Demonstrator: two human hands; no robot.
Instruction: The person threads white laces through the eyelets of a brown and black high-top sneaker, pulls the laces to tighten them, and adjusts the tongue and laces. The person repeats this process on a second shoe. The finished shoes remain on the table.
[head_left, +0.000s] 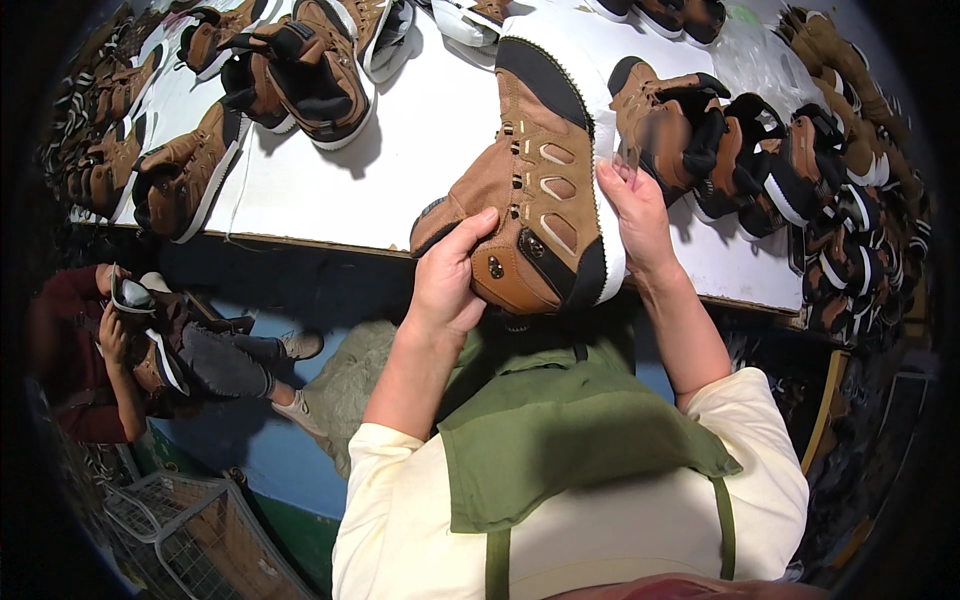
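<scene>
Left hand (445, 285) is clasping shoe (552, 195) at ankle, thumb on upper; right hand (643, 220) is bending beside its white sole, finger grip unclear. Shoe is lying sideways in the hands over table's (320, 200) near edge. Heel patch (541, 256) is showing marks too small to read.

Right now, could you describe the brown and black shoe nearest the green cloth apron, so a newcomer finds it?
Start at the long white table across the upper view. At its near edge, above the green cloth apron, is the brown and black shoe, its toe toward the picture's top. Unlike its neighbours resting on the table, it is lifted in the left grip.
</scene>
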